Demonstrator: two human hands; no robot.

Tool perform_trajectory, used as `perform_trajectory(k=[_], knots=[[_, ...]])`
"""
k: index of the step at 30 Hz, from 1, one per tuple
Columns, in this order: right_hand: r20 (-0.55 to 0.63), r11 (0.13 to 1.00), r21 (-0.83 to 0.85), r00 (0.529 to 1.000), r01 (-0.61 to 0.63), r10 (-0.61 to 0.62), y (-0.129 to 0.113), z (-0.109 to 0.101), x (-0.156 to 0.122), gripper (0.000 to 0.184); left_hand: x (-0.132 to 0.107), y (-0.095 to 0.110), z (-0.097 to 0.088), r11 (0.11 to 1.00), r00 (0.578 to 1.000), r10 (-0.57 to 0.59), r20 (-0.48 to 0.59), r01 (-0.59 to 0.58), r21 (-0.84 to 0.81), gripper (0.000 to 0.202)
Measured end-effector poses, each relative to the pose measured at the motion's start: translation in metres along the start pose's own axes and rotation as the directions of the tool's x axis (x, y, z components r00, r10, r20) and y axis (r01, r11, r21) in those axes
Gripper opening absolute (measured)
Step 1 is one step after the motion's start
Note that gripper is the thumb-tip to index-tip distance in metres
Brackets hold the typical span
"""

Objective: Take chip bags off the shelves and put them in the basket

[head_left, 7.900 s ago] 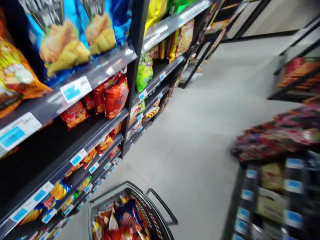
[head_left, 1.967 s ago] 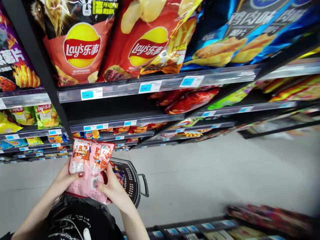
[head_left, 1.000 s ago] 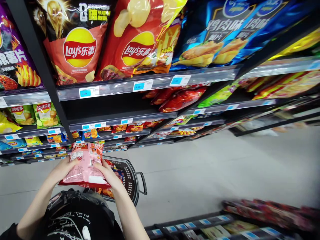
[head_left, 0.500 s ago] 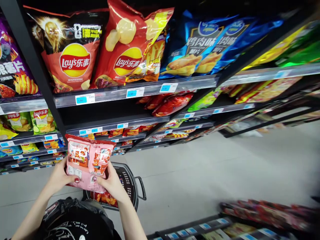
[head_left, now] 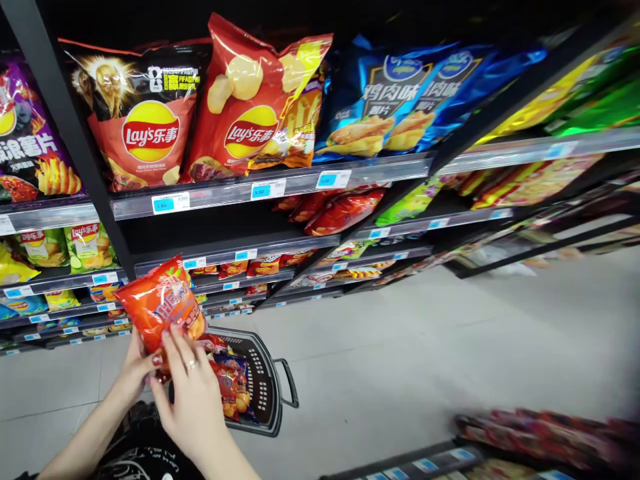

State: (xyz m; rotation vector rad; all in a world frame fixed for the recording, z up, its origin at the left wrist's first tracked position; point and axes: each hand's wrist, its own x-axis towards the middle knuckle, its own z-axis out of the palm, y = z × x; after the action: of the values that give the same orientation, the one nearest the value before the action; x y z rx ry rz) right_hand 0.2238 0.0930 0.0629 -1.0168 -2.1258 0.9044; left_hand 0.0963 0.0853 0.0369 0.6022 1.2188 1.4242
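An orange-red snack bag (head_left: pixel 159 300) with printed lettering and pictures of snack pieces is tilted up in front of me, above the basket. My left hand (head_left: pixel 137 363) grips its lower left part, the thumb across the front. Against the bag's lower front lie the outstretched fingers of my right hand (head_left: pixel 187 383), a ring on one; its thumb is apart from them, lower down. Underneath, the black shopping basket (head_left: pixel 267 383) holds more red and dark blue snack bags (head_left: pixel 233 387), partly hidden by my right hand and the held bag.
Shelves of chip bags rise ahead: a red Lay's bag (head_left: pixel 245 100), a black-and-red one (head_left: pixel 143 127), and blue bags (head_left: pixel 395 100) above a price-tag rail (head_left: pixel 300 180). Grey tiled floor (head_left: pixel 390 347) stretches right. Another low display (head_left: pixel 525 440) stands at lower right.
The held bag showed a pink printed face between both hands; now an orange-red face shows and it tilts left. My right hand has moved across its front. More of the basket shows.
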Motion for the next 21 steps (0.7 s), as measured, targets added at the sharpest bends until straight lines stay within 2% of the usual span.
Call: perform_trajectory(k=[2, 3, 4, 5, 6, 7, 8, 9, 11, 12, 14, 15, 17, 18, 19, 21], knots=[[0.091, 0.987, 0.086, 0.985, 0.137, -0.145, 0.002, -0.012, -0.005, 0.044, 0.003, 0.002, -0.011, 0.995, 0.985, -0.088, -0.148, 0.095, 0.042, 0.078], [0.06, 0.978, 0.141, 0.985, 0.153, -0.162, 0.007, -0.02, -0.006, 0.035, 0.003, 0.004, -0.015, 0.99, 0.975, -0.12, -0.188, 0.133, 0.057, 0.071], [-0.02, 0.975, 0.187, 0.993, 0.121, -0.12, 0.013, -0.027, -0.006, 0.029, 0.003, 0.005, -0.019, 0.985, 0.969, -0.145, -0.199, 0.16, 0.066, 0.065], [-0.126, 0.971, 0.232, 0.992, 0.05, -0.021, 0.022, -0.034, -0.004, 0.023, 0.003, 0.005, -0.022, 0.98, 0.968, -0.17, -0.186, 0.186, 0.071, 0.062], [-0.209, 0.956, 0.29, 0.972, -0.042, 0.106, 0.033, -0.039, -0.002, 0.02, 0.002, 0.005, -0.023, 0.975, 0.966, -0.195, -0.167, 0.21, 0.074, 0.061], [-0.231, 0.922, 0.363, 0.946, -0.132, 0.226, 0.044, -0.044, 0.001, 0.026, 0.002, 0.003, -0.024, 0.969, 0.965, -0.223, -0.139, 0.235, 0.079, 0.061], [-0.173, 0.871, 0.448, 0.936, -0.202, 0.307, 0.056, -0.047, 0.004, 0.04, 0.003, 0.0, -0.023, 0.962, 0.963, -0.25, -0.105, 0.259, 0.084, 0.06], [-0.049, 0.802, 0.54, 0.942, -0.254, 0.332, 0.068, -0.048, 0.006, 0.054, 0.005, -0.004, -0.021, 0.956, 0.96, -0.275, -0.062, 0.279, 0.09, 0.06], [0.204, 0.641, 0.697, 0.946, -0.32, 0.251, 0.091, -0.046, 0.01, 0.071, 0.012, -0.016, -0.013, 0.941, 0.946, -0.322, 0.03, 0.316, 0.125, 0.06], [0.272, 0.577, 0.742, 0.94, -0.342, 0.206, 0.102, -0.044, 0.009, 0.073, 0.017, -0.023, -0.008, 0.931, 0.935, -0.346, 0.072, 0.333, 0.151, 0.06], [0.298, 0.513, 0.779, 0.933, -0.361, 0.203, 0.127, -0.039, 0.004, 0.07, 0.029, -0.04, 0.001, 0.906, 0.909, -0.397, 0.129, 0.365, 0.215, 0.062], [0.285, 0.524, 0.768, 0.929, -0.368, 0.236, 0.141, -0.037, -0.001, 0.07, 0.035, -0.049, 0.004, 0.892, 0.897, -0.417, 0.147, 0.373, 0.255, 0.064], [0.237, 0.647, 0.639, 0.907, -0.416, 0.348, 0.177, -0.037, -0.015, 0.067, 0.042, -0.065, -0.002, 0.855, 0.886, -0.442, 0.138, 0.37, 0.364, 0.069], [0.19, 0.726, 0.513, 0.886, -0.457, 0.424, 0.198, -0.038, -0.022, 0.066, 0.042, -0.073, -0.011, 0.821, 0.883, -0.452, 0.122, 0.36, 0.443, 0.073], [0.107, 0.793, 0.32, 0.851, -0.518, 0.514, 0.221, -0.039, -0.029, 0.063, 0.04, -0.08, -0.023, 0.77, 0.887, -0.458, 0.052, 0.367, 0.522, 0.074], [-0.009, 0.786, 0.111, 0.79, -0.608, 0.613, 0.269, -0.038, -0.039, 0.062, 0.031, -0.092, -0.055, 0.69, 0.866, -0.496, -0.06, 0.435, 0.578, 0.072]])
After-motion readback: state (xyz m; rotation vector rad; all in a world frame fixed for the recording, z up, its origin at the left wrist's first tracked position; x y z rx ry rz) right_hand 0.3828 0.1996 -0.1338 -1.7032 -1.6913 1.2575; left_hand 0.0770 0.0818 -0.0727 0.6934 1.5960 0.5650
